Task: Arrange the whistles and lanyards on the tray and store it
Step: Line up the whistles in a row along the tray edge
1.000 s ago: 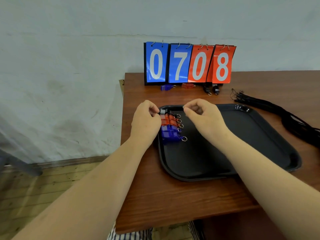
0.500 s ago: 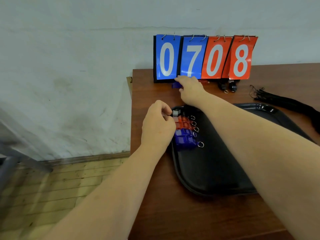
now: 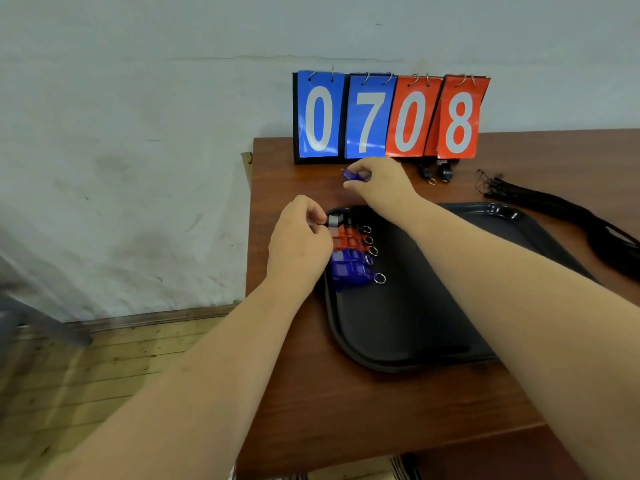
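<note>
My right hand (image 3: 381, 183) fingers pinch a blue plastic whistle (image 3: 351, 174) near the red-and-blue flip scoreboard (image 3: 388, 116), left hand (image 3: 299, 240) fingers pinch a black whistle (image 3: 335, 220) in the black plastic tray (image 3: 415, 323).

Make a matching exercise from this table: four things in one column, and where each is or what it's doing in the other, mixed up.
Things
1. right hand
2. left hand
3. lanyards
4. black whistles

Places or states
A. pinches the grey whistle on the tray
B. pinches a blue whistle over the table
C. at the scoreboard's foot
D. on the table, right of the tray

Pairs: 1-B, 2-A, 3-D, 4-C
</note>
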A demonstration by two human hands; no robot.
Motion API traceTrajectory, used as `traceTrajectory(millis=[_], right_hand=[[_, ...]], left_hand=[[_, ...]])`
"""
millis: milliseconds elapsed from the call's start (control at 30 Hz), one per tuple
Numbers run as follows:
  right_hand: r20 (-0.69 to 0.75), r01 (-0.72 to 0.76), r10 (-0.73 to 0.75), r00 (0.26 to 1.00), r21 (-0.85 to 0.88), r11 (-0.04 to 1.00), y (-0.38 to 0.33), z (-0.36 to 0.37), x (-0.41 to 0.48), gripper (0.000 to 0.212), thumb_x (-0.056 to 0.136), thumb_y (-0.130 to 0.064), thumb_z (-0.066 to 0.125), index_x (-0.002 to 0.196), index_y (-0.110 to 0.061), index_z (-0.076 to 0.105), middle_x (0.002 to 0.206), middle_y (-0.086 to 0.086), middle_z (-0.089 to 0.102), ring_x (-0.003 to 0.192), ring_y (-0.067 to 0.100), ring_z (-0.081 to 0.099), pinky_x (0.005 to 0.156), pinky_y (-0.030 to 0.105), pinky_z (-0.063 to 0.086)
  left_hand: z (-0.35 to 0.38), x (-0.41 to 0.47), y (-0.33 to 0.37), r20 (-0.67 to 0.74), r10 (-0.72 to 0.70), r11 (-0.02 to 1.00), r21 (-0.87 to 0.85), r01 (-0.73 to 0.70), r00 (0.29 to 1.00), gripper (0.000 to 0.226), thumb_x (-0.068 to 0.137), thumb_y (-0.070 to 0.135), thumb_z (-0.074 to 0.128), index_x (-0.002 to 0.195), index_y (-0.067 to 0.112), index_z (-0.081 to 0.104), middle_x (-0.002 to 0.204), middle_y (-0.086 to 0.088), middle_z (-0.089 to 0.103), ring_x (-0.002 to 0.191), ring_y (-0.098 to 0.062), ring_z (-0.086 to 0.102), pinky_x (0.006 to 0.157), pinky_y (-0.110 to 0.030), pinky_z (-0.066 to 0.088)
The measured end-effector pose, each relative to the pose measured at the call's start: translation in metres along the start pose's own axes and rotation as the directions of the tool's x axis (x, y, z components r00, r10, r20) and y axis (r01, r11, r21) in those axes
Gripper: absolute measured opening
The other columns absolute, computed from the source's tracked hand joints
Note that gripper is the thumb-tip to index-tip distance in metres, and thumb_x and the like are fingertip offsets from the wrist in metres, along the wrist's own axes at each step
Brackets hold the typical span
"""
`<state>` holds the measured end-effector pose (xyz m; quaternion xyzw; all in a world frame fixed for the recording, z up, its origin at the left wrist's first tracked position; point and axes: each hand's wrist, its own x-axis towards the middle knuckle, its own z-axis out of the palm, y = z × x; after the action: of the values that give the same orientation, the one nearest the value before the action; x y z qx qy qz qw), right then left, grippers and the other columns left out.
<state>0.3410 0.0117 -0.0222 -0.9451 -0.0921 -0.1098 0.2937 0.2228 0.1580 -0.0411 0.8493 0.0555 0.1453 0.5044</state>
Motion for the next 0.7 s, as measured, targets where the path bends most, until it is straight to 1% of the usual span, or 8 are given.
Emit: traceTrajectory(millis=[67,133,200,300,400,533,600,700], right_hand=[[-0.011,-0.020,0.022,1.000,0.172,0.985,-0.005,-0.015,-0.020,0.032,0.091,-0.029,0.069,0.121,-0.017,0.065,0.107,-0.004,0.067,0.091,0.008,0.064,0.079,0.019,0.052],[0.041,-0.039,0.025,0.999,0.379,0.924,-0.012,-0.032,-0.044,0.028,0.092,-0.025,0.068,0.119,-0.016,0.067,0.105,-0.002,0.070,0.083,0.011,0.071,0.076,0.022,0.059],[0.085,-0.087,0.048,0.995,0.536,0.840,-0.018,-0.050,-0.070,0.026,0.092,-0.020,0.067,0.118,-0.014,0.069,0.103,0.002,0.071,0.084,0.014,0.073,0.075,0.025,0.060],[0.170,-0.217,0.139,0.976,0.651,0.728,-0.024,-0.069,-0.107,0.026,0.090,-0.017,0.069,0.115,-0.012,0.070,0.103,0.005,0.072,0.089,0.016,0.073,0.079,0.028,0.060],[0.203,-0.273,0.184,0.962,0.652,0.707,-0.024,-0.072,-0.145,0.021,0.087,-0.016,0.072,0.107,-0.014,0.073,0.096,0.003,0.076,0.087,0.013,0.073,0.079,0.025,0.059],[0.187,-0.223,0.141,0.972,0.558,0.799,-0.025,-0.058,-0.183,0.021,0.082,-0.028,0.077,0.103,-0.028,0.076,0.089,-0.005,0.074,0.081,0.008,0.068,0.065,0.019,0.052],[0.174,-0.185,0.113,0.978,0.489,0.853,-0.024,-0.051,-0.189,0.023,0.080,-0.033,0.078,0.103,-0.034,0.075,0.088,-0.010,0.069,0.081,0.004,0.063,0.067,0.016,0.048],[0.160,-0.087,0.034,0.987,0.336,0.938,-0.023,-0.048,-0.187,0.028,0.079,-0.039,0.077,0.107,-0.035,0.074,0.086,-0.013,0.061,0.075,0.001,0.055,0.066,0.012,0.042]], left_hand=[[0.000,0.000,0.001,-0.001,0.002,1.000,0.008,-0.002,1.000,0.023,0.091,0.002,0.055,0.095,0.025,0.054,0.098,0.008,0.057,0.084,-0.008,0.058,0.072,-0.028,0.056],[0.000,0.000,0.001,0.001,-0.003,1.000,0.009,0.003,1.000,0.024,0.090,0.002,0.054,0.094,0.025,0.054,0.099,0.008,0.057,0.085,-0.009,0.058,0.074,-0.032,0.058],[0.000,0.000,0.001,-0.002,-0.007,1.000,0.015,0.007,1.000,0.024,0.090,0.002,0.054,0.093,0.026,0.054,0.099,0.008,0.058,0.086,-0.009,0.059,0.076,-0.034,0.058],[-0.001,-0.001,0.002,-0.001,0.003,1.000,0.014,-0.003,1.000,0.024,0.090,0.001,0.054,0.095,0.024,0.055,0.099,0.007,0.058,0.085,-0.009,0.058,0.074,-0.032,0.058],[-0.001,-0.003,0.003,0.008,-0.001,1.000,0.008,0.001,1.000,0.022,0.091,0.001,0.054,0.098,0.021,0.055,0.098,0.004,0.058,0.082,-0.009,0.058,0.067,-0.024,0.053],[0.000,-0.003,0.003,0.000,0.013,1.000,0.014,-0.013,1.000,0.020,0.092,0.002,0.055,0.099,0.021,0.055,0.097,0.006,0.058,0.083,-0.007,0.057,0.064,-0.019,0.048],[0.000,-0.002,0.001,-0.005,0.022,1.000,0.020,-0.022,1.000,0.020,0.091,0.002,0.055,0.099,0.020,0.055,0.096,0.007,0.058,0.085,-0.007,0.057,0.064,-0.019,0.048],[0.001,-0.002,0.000,-0.012,0.036,0.999,0.026,-0.036,0.999,0.021,0.090,0.001,0.054,0.098,0.020,0.056,0.096,0.006,0.059,0.086,-0.007,0.057,0.068,-0.022,0.050]])
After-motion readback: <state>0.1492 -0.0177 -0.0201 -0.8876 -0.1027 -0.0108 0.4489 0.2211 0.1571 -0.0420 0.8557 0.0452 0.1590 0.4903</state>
